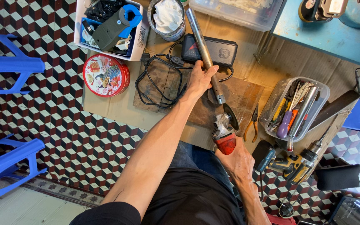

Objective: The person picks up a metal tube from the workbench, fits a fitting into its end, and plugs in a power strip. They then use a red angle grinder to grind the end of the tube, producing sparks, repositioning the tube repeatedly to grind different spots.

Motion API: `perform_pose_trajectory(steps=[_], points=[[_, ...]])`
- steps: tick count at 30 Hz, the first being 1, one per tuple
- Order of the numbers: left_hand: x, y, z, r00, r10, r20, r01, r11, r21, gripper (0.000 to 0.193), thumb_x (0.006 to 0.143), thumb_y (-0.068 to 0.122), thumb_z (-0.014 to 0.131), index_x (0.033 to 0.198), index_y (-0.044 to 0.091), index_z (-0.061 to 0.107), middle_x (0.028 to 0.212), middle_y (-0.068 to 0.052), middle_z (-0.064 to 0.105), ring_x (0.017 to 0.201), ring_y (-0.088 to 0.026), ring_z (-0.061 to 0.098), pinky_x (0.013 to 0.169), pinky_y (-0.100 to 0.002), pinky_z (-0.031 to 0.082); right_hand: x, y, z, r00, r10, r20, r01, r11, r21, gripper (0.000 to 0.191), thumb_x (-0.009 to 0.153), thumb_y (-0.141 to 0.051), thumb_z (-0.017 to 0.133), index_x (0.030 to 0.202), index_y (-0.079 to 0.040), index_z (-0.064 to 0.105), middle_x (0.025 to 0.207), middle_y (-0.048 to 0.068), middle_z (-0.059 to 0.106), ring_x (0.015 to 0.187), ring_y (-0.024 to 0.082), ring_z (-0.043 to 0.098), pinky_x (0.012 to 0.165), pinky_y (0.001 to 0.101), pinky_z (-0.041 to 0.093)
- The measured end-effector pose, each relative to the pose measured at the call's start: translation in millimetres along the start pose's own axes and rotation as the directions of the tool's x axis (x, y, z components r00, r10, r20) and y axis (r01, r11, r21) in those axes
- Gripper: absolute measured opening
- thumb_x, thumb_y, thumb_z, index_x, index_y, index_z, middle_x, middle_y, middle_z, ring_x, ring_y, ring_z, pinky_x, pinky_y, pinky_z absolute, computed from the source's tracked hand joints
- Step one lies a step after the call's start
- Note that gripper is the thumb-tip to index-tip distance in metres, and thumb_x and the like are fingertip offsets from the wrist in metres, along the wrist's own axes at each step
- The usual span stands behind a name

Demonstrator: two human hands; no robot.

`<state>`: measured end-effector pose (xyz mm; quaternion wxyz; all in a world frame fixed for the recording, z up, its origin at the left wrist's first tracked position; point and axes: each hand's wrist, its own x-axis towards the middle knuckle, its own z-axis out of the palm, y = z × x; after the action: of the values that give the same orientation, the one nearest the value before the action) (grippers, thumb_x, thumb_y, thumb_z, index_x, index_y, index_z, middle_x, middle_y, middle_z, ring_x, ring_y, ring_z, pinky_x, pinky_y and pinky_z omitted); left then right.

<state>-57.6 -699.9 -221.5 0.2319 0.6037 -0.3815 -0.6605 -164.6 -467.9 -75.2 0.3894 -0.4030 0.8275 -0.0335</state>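
My left hand (200, 77) grips a long grey metal pipe (201, 43) near its lower end and holds it slanted over a brown board (242, 93). My right hand (238, 160) holds a red angle grinder (226, 131) by its body. The grinder's dark disc (231, 116) sits right at the pipe's lower tip (219, 98). Both arms reach out over my lap.
A round red tin (106, 75), a white box of parts (109, 27), a grey can with cloth (167, 18), a black power unit with coiled cable (223, 50). Orange-handled pliers (253, 125), a clear tub of tools (296, 106), a yellow drill (296, 162). Blue stools (5, 62) stand left.
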Motion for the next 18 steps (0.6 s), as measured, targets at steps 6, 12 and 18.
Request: perform_pose_trajectory(steps=[6, 12, 18], points=[[1.0, 1.8, -1.3, 1.0, -0.008, -0.012, 0.009, 1.0, 0.013, 0.043, 0.088, 0.037, 0.072, 0.112, 0.007, 0.051, 0.087, -0.008, 0.072, 0.073, -0.016, 0.073, 0.054, -0.034, 0.064, 1.3, -1.0, 0.0, 1.0, 0.019, 0.025, -0.018, 1.0, -0.013, 0.064, 0.072, -0.043, 0.076, 0.121, -0.004, 0.059, 0.099, 0.017, 0.073, 0.088, 0.033, 0.074, 0.083, 0.0429, 0.056], [1.6, 1.2, -0.8, 1.0, 0.007, -0.009, -0.007, 1.0, -0.008, 0.046, 0.089, 0.037, 0.073, 0.113, 0.006, 0.051, 0.087, -0.01, 0.071, 0.072, -0.017, 0.071, 0.052, -0.035, 0.061, 1.7, -0.3, 1.4, 1.0, 0.015, 0.02, -0.015, 0.999, -0.031, 0.064, 0.072, -0.043, 0.076, 0.12, -0.004, 0.059, 0.101, 0.017, 0.073, 0.089, 0.033, 0.073, 0.082, 0.0432, 0.056], [2.6, 1.5, -0.2, 1.0, 0.018, -0.006, -0.018, 1.0, -0.015, 0.047, 0.087, 0.039, 0.074, 0.113, 0.007, 0.051, 0.085, -0.009, 0.071, 0.072, -0.016, 0.071, 0.052, -0.034, 0.062, 1.0, -0.8, 1.4, 1.0, 0.006, 0.006, -0.006, 1.0, -0.022, 0.064, 0.072, -0.042, 0.077, 0.12, -0.004, 0.059, 0.102, 0.018, 0.073, 0.09, 0.035, 0.073, 0.083, 0.044, 0.055]])
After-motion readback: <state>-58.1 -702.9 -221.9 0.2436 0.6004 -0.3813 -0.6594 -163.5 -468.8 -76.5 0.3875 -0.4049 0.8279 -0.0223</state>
